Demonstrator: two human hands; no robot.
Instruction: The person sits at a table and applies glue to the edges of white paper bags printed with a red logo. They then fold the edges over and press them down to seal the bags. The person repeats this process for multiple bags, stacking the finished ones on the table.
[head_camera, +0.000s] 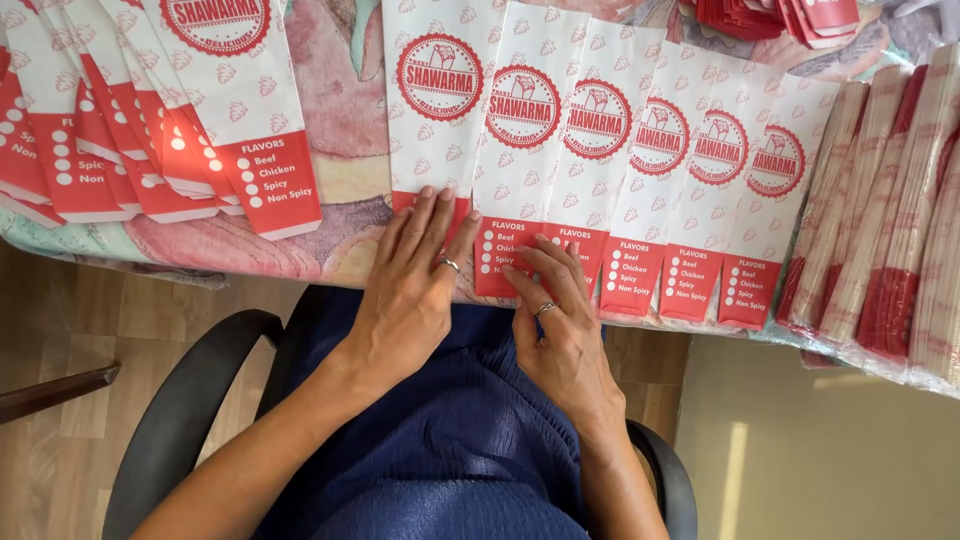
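Left hand (408, 290): bare, one thin silver-toned band on a finger, nails short and unpainted. Right hand (562, 325): bare, one silver-toned ring with a small raised setting. Both forearms uncovered, no sleeves, watch or bracelet in view; lap garment (450, 440) is dark blue fabric with a fine crinkled rib texture.

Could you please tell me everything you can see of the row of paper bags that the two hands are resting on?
The row of paper bags is a fan of flat white bags with a round red stamp and a red bottom band each. They lie overlapping on a patterned cloth at the table's near edge. The left hand lies flat on the leftmost bag's lower end; the right hand touches the next bags' red bands.
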